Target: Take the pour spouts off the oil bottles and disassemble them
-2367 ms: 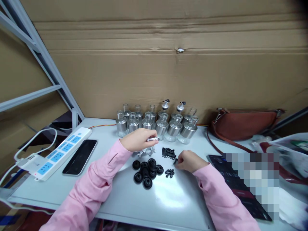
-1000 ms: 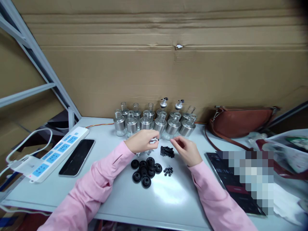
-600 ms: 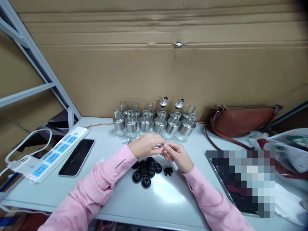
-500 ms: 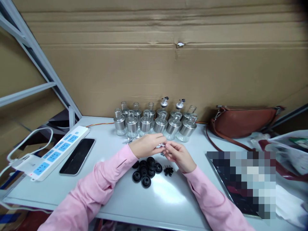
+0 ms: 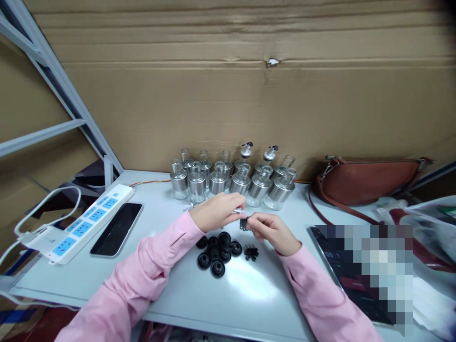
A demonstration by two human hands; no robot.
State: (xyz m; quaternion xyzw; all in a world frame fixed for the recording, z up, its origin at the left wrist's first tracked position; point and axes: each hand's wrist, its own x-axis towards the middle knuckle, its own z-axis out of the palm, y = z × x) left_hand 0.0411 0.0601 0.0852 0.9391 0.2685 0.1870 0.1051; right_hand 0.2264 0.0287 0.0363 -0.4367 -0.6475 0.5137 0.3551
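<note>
My left hand (image 5: 219,211) is closed around a slim silver pour spout (image 5: 238,211), most of which the fingers hide. Close beside it, my right hand (image 5: 272,232) has its thumb and forefinger pinched at the spout's end; what lies between those fingertips is too small to make out. Under and between the hands, small dark parts (image 5: 243,224) show. Nearer me on the table lie several round black stoppers (image 5: 217,268) in a heap, with a little cluster of small black pieces (image 5: 251,252) to their right.
Glass bottles with metal bands (image 5: 218,179) stand in two rows at the back; two carry silver pourers (image 5: 246,150). Leftward are a phone (image 5: 116,230) and a power strip (image 5: 92,221). To the right are a brown bag (image 5: 370,183) and a tablet (image 5: 338,266), partly blurred.
My right hand has drawn slightly right and down, away from the left, uncovering the small dark parts and more of the spout. The view has shifted slightly.
</note>
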